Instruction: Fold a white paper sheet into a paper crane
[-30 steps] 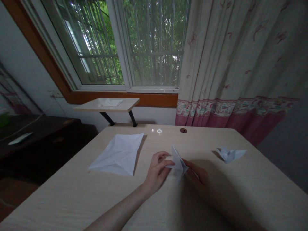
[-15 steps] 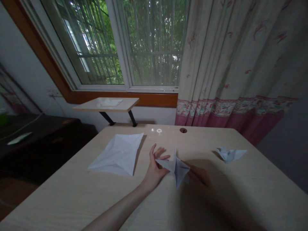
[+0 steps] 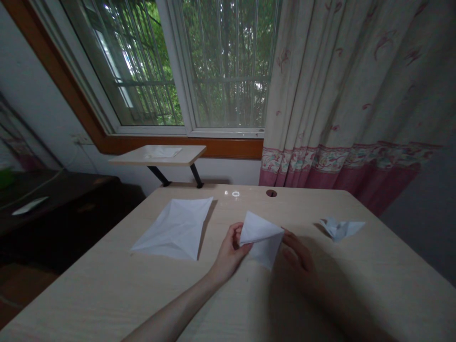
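A folded piece of white paper (image 3: 263, 228) is held a little above the desk, with an upper flap spread wide and a lower part pointing down toward me. My left hand (image 3: 233, 249) pinches its left side, thumb in front and fingers curled behind. At the paper's right corner is my right hand (image 3: 299, 254), its fingertips touching the edge, partly in shadow. Left of my hands a creased white sheet (image 3: 174, 228) lies spread on the desk (image 3: 228, 304). Over on the right rests a folded paper shape (image 3: 340, 229) with pointed ends.
A small raised shelf (image 3: 192, 154) with some white paper (image 3: 164, 152) on it stands at the desk's back left. The desk's back edge has a round cable hole (image 3: 271, 193). A dark table (image 3: 71, 185) is at the left, a curtain (image 3: 320, 164) behind right.
The held paper has gone from a narrow shape with several points to a flatter, broader one. My left fingers have curled in against it, and my right hand has shifted slightly up at its right corner.
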`<state>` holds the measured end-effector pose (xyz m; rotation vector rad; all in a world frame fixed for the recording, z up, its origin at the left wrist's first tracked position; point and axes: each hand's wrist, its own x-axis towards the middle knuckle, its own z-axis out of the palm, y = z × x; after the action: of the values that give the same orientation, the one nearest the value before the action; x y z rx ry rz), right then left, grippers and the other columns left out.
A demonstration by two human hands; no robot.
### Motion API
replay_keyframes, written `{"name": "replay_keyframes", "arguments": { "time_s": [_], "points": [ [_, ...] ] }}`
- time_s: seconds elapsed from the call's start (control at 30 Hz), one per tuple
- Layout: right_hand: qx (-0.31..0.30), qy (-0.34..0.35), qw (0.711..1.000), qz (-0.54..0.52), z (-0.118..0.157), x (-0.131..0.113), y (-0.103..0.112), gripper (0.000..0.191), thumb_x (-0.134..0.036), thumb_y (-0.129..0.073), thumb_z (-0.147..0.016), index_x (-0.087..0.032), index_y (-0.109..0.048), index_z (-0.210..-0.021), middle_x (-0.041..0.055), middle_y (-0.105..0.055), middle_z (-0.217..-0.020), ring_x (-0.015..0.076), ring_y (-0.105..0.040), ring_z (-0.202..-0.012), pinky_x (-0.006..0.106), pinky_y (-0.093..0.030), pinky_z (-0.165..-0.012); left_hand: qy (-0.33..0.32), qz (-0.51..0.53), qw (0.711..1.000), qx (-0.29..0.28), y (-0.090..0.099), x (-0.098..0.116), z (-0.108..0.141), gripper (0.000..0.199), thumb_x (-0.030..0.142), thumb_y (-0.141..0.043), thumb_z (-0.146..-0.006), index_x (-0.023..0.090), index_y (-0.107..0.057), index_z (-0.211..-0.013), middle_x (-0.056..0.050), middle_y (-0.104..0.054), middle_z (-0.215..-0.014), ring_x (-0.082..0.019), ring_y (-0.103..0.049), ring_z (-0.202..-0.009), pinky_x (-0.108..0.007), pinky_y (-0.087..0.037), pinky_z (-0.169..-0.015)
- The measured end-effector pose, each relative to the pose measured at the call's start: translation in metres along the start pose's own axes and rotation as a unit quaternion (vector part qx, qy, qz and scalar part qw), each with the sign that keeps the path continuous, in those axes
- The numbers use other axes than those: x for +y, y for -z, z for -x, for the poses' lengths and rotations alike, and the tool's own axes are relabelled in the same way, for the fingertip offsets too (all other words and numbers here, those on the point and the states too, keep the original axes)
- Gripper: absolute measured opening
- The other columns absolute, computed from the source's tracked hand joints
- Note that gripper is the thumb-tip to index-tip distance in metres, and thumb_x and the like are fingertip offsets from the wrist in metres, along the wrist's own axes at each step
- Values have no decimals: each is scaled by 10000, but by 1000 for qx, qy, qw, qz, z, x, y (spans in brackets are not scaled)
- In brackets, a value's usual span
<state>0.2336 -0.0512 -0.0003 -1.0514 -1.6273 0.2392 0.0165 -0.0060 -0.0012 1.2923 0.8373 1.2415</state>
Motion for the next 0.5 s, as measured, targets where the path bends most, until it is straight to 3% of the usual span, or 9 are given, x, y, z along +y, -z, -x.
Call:
{"name": "replay_keyframes", "arguments": {
  "time_s": [0.1,0.33,0.5],
  "points": [
    [-24,-50,998,-22,-4,3,2,294,-415,-507,-910,-285,-585,-1162,63,-654,-1160,244,-607,-1097,401,-514,-939,-2,4,1000,-8,-2,6,1,478,342,-747,-739,189,-523,-1133,-40,-649,-975,-193,-615,-879,-276,-466,-767],
    [49,-96,992,-61,-9,20,-6,307,-414,-591,-856,-267,-543,-1121,70,-588,-1139,234,-576,-1068,399,-479,-928,-17,11,1000,-16,1,-1,0,460,289,-753,-745,178,-532,-1134,-34,-683,-933,-190,-630,-873,-256,-463,-758],
    [47,-120,989,-70,-9,25,-7,290,-402,-620,-835,-270,-557,-1086,55,-587,-1112,219,-586,-1022,375,-484,-886,9,-14,1000,-10,0,2,1,472,291,-785,-694,162,-581,-1099,-16,-694,-829,-179,-633,-770,-243,-462,-686]
  ]
}}
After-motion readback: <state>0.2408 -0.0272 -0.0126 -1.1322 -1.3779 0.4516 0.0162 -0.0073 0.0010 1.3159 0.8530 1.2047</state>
